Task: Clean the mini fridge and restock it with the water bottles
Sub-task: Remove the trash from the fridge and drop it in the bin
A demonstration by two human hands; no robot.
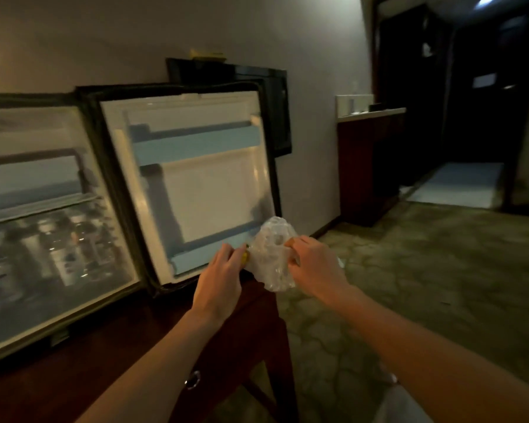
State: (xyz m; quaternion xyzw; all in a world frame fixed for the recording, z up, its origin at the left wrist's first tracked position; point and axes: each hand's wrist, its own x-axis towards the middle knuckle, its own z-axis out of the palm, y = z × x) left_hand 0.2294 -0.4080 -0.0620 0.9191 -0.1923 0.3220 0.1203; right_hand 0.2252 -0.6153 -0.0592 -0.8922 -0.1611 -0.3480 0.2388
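The mini fridge (28,132) stands open on a dark wooden cabinet (110,355). Its door (196,184) is swung wide to the right, showing a white inner panel with blue shelf rails. Several water bottles (55,248) stand blurred on the fridge's lower shelf. In front of the door's lower corner, my left hand (220,279) and my right hand (312,267) both pinch a crumpled clear plastic wrap (272,254) between them. A small yellow thing shows at my left fingertips; I cannot tell what it is.
A black box (275,111) sits on the wall behind the door. A dark wooden counter (370,166) stands further right, with small items on top. Patterned carpet (409,285) covers the floor, leading to a dark hallway. The cabinet has a ring handle (193,379).
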